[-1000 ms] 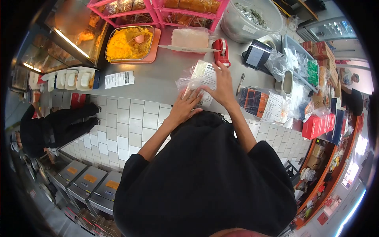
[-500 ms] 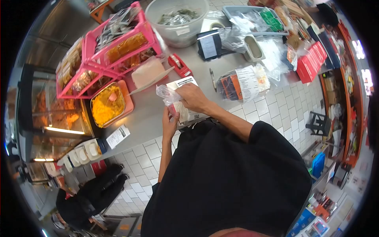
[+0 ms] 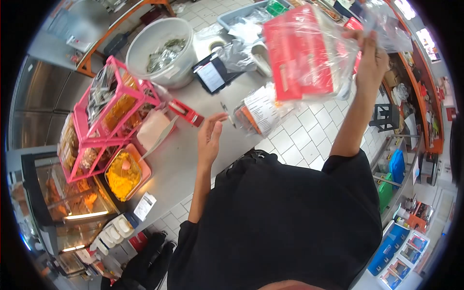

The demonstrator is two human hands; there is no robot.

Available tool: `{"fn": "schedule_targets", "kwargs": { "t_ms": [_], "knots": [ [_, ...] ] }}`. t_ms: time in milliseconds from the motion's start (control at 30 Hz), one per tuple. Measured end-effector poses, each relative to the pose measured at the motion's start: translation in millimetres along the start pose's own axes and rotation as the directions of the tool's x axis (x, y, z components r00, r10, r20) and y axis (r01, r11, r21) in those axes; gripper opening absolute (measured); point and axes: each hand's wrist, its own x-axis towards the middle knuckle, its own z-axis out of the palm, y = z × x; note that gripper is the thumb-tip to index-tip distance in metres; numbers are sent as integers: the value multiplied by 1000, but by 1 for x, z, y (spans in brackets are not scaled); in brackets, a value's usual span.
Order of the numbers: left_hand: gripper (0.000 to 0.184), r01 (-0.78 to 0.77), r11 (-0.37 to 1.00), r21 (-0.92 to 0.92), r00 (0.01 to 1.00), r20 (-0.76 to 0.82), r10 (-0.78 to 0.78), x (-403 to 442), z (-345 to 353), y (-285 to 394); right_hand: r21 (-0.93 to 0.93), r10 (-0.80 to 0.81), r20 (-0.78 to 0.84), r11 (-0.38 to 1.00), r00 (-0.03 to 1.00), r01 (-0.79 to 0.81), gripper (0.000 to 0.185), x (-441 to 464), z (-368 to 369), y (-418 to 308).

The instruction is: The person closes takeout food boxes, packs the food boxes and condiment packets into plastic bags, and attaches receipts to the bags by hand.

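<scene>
My right hand [image 3: 371, 60] is raised at the upper right, its fingers closed on the gathered top of a clear plastic bag [image 3: 345, 58] with a flat red packet [image 3: 302, 53] inside. My left hand [image 3: 211, 135] is over the steel counter [image 3: 179, 166], fingers apart and holding nothing. Nearest to it are a red tape dispenser [image 3: 186, 112] and a pen [image 3: 227, 115]. Just right of the pen lies a clear-wrapped package [image 3: 258, 112] with a printed slip on it.
Pink baskets [image 3: 108, 121] of packets, a tray of yellow food [image 3: 124, 176] and a large clear tub [image 3: 162, 50] line the counter's far side. A black device [image 3: 212, 75] sits beyond the pen. Another person's dark-clothed legs [image 3: 147, 266] show at the lower left.
My right hand has moved from the counter to the upper right, with the bagged red packet. My left hand has opened and let go of the bag. The view has turned.
</scene>
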Motion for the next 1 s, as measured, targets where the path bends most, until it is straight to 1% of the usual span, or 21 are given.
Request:
{"fn": "schedule_targets", "kwargs": {
  "t_ms": [33,100,167,233,267,333,367,433,467,533,600,700,733,800,867,900,933,1000],
  "knots": [
    [30,44,999,-12,999,15,-44,3,4,-10,-72,39,-43,996,998,-42,54,6,-17,13],
    [29,100,995,18,995,5,-100,1,12,-24,-247,106,-86,961,991,-124,49,15,-38,38],
    [29,155,987,50,988,-26,-154,-5,19,-37,-446,169,-91,874,981,-192,42,15,-48,71],
    [28,204,975,85,978,-72,-198,-11,20,-48,-707,154,-41,694,987,-137,32,12,-58,137],
    [29,218,965,147,975,-82,-208,-13,20,-51,-810,150,-13,578,989,-99,28,8,-63,168],
    [30,249,930,269,968,-111,-227,-18,19,-55,-870,273,-21,470,962,-152,30,-3,-73,213],
    [30,265,923,279,962,-140,-234,-22,17,-58,-895,333,-29,411,943,-173,31,-5,-74,230],
    [30,296,907,300,949,-202,-243,-23,15,-63,-872,354,2,459,935,-171,31,-15,-73,243],
    [29,311,914,260,937,-244,-249,-22,17,-62,-860,372,18,479,928,-175,32,-23,-74,244],
    [27,335,923,189,910,-319,-265,-19,20,-55,-789,400,94,588,912,-177,28,-32,-64,239],
    [27,335,923,187,910,-317,-266,-13,21,-56,-712,443,151,669,884,-213,25,-39,-51,236],
    [28,333,918,214,919,-290,-266,-3,29,-52,-678,383,274,728,882,-105,20,-58,-20,233],
    [28,333,914,230,923,-278,-267,0,33,-50,-633,390,390,772,834,-65,18,-59,-9,226],
    [31,328,912,245,931,-248,-268,5,43,-46,-518,373,605,855,703,-8,15,-58,7,215],
    [32,321,913,253,938,-218,-270,7,45,-49,-413,299,710,910,637,34,13,-66,15,220],
    [31,319,914,249,940,-205,-273,8,46,-53,-358,257,756,932,602,52,12,-67,17,221],
    [31,320,916,243,941,-192,-278,8,47,-56,-343,240,757,937,608,57,12,-67,15,219],
    [44,371,905,207,925,-163,-342,10,52,-58,-306,197,763,949,616,76,12,-63,9,212]
  ]
}}
